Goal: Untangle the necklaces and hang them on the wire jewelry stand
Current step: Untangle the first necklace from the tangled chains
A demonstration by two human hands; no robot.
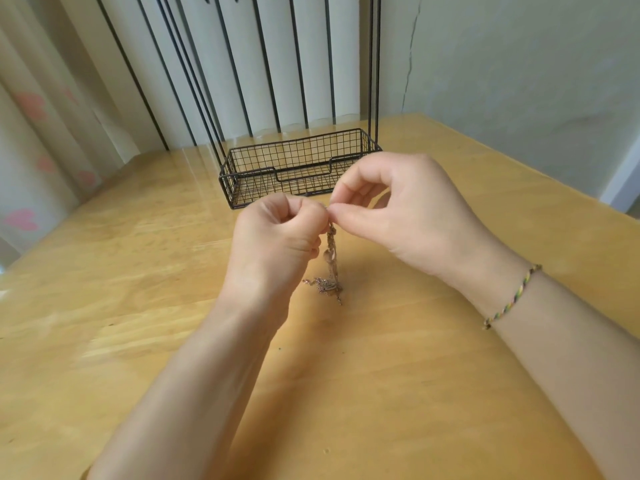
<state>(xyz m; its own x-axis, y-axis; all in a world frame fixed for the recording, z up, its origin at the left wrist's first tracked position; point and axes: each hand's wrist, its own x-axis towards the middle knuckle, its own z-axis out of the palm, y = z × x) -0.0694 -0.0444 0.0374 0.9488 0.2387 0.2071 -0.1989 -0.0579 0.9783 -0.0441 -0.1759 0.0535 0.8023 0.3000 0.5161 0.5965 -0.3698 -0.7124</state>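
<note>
Two bare forearms reach over a wooden table (131, 306), a braided bracelet (512, 296) circling the right wrist. At centre, the left hand (277, 237) and right hand (398, 216) meet fingertip to fingertip, each pinching the top of a tangle of necklaces (330, 258). The chains hang twisted between the hands, their lower end bunched on the tabletop. Just beyond the hands stands the black wire jewelry stand (298, 168), its basket base on the table and its uprights rising out of view. Pale curtains (34, 133) hang far left; a cracked wall (519, 64) stands far right.
</note>
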